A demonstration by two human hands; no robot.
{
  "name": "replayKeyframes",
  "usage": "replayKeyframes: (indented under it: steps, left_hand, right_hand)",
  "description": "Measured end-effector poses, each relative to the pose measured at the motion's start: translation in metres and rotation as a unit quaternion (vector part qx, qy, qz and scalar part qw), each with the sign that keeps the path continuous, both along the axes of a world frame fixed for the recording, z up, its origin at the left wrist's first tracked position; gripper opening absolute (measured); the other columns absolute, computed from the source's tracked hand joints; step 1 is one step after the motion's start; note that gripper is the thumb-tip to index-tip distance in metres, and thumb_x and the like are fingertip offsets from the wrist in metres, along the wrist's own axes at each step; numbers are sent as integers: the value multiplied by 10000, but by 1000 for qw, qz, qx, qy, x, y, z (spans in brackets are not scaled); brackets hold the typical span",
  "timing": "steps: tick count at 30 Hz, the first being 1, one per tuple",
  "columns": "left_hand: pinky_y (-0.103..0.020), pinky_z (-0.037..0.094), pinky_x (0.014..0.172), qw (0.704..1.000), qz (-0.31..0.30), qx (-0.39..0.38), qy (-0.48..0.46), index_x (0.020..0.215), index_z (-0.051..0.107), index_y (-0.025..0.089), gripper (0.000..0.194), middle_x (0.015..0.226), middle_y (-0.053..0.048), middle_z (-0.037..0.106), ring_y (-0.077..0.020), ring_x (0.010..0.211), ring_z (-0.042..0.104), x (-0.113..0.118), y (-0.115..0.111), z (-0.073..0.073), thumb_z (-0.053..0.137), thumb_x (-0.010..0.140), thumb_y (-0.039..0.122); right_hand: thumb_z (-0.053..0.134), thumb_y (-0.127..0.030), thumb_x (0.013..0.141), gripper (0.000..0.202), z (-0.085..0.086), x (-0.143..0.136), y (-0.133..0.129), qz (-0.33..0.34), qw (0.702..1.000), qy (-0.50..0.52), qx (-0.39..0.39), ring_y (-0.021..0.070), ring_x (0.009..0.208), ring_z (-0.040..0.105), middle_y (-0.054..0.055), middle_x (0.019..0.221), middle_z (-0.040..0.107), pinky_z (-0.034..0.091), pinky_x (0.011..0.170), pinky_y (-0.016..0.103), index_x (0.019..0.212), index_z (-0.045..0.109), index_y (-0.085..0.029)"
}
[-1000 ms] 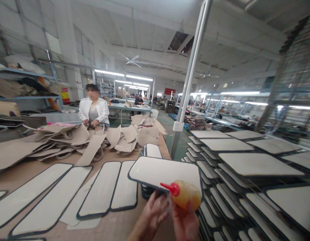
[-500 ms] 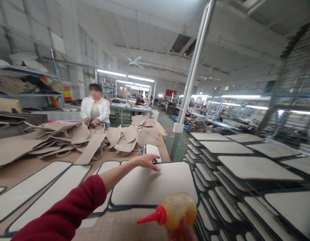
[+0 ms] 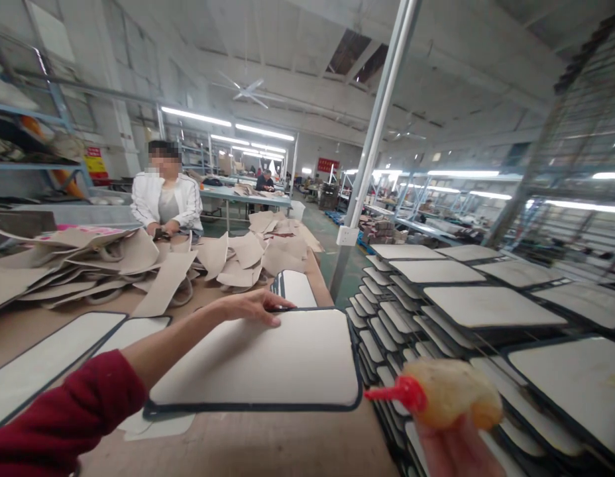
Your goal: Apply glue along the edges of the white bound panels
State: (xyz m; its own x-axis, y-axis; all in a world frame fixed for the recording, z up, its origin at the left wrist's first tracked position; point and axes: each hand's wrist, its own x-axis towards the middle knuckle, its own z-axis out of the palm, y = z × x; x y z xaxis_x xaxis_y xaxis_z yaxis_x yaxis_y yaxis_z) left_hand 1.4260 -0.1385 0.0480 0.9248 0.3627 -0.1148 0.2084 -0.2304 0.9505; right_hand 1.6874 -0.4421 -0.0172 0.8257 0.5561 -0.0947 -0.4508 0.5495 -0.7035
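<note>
- While the left hand [image 3: 252, 307] is reaching to the far edge of a bordered panel [image 3: 297, 364] at frame centre, its thumb is lying on the pale face and its fingers are following the dark edge; whether they are pinching it, cannot tell.
- Right hand [image 3: 454, 449], lower right, is gripping a squeeze bottle [image 3: 459, 391] from below, fingers curling against it; the red nozzle [image 3: 409, 392] is pointing left, its tip showing just beside the panel's lower right corner, no contact showing.
- Panel is lying over the tan table [image 3: 268, 444]; what is supporting it underneath is hidden.
- Progress (judgement): dark border is already running along the visible edges; the pale face is showing no clear bead or stripe, so bottle work here seems not yet begun.
- Count, hands: one bottle, one panel under the left hand.
- Count, table: two panels [image 3: 54, 358] are lying at left, the second partly hiding behind the red sleeve [image 3: 93, 397]; a small stack [image 3: 296, 289] is standing beyond the hand, layers merging too much to count.
- Count, right side: seven racked panels [image 3: 491, 306] are showing on top; lower ones are overlapping, uncountable. Whether these are finished or waiting, cannot tell.
- Count, background: tan pieces [image 3: 242, 252] are heaping uncounted; one white-jacketed co-worker [image 3: 168, 199] is working upper left, one farther co-worker [image 3: 264, 181] near upper centre.
</note>
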Motion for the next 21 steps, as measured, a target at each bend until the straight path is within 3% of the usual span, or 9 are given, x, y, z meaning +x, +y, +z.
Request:
replayKeyframes:
  steps: [2,3,5,7,11,14,18,21]
  left_hand:
    - [-271,493,845,1000,-21,-13,11,1211,765,196,644,1033,-32,772,-202,896,662,-12,-5,9,903,649,477]
    - [-272,498,857,999,-29,-16,16,1191,775,200,613,1048,-33,775,-207,906,669,-17,-7,12,901,656,473]
    - [-277,506,877,999,-40,-20,26,1180,782,209,587,1079,-35,777,-220,934,679,-25,-10,19,897,668,471]
    - [-284,513,888,998,-49,-26,37,1202,774,218,602,1093,-37,779,-233,958,685,-31,-11,23,899,668,466]
    - [-287,519,884,996,-56,-40,52,1217,766,224,618,1110,-40,782,-244,968,691,-38,-10,28,909,660,450]
    - [-293,524,872,995,-56,-52,57,1199,775,227,599,1104,-46,785,-250,951,696,-40,-8,28,912,657,440]
    - [-304,526,876,994,-57,-64,62,1180,781,239,582,1100,-44,786,-252,958,697,-41,-3,26,917,648,431]
    - [-303,525,881,994,-57,-72,65,1166,786,237,581,1102,-46,787,-248,955,696,-40,1,23,927,633,419]
  right_hand:
    - [992,-398,336,834,31,8,7,-49,998,-40,-13,298,1346,529,7,1463,585,546,1024,387,1132,753,-331]
    - [995,-386,309,836,43,10,12,-46,997,-54,-25,330,1420,441,11,1486,562,416,1155,489,1108,755,-330]
    - [996,-383,266,852,58,12,22,-35,995,-87,-30,368,1483,327,33,1498,544,189,1238,589,1081,752,-322]
    - [998,-379,278,855,62,13,29,-10,992,-126,-29,393,1482,316,61,1481,553,135,1230,642,1091,740,-315]
    - [988,-396,361,860,57,17,28,34,976,-213,-40,418,1416,419,101,1414,599,188,1206,669,1168,704,-311]
    - [955,-404,465,809,56,14,21,80,964,-247,-57,407,1258,588,153,1311,661,373,1133,642,1219,689,-280]
    - [910,-376,569,669,60,4,16,115,965,-232,-42,386,1131,675,160,1235,698,525,1007,582,1198,706,-280]
    - [962,-385,471,738,56,10,16,119,956,-266,-31,429,986,717,164,1126,731,594,846,618,1160,722,-275]
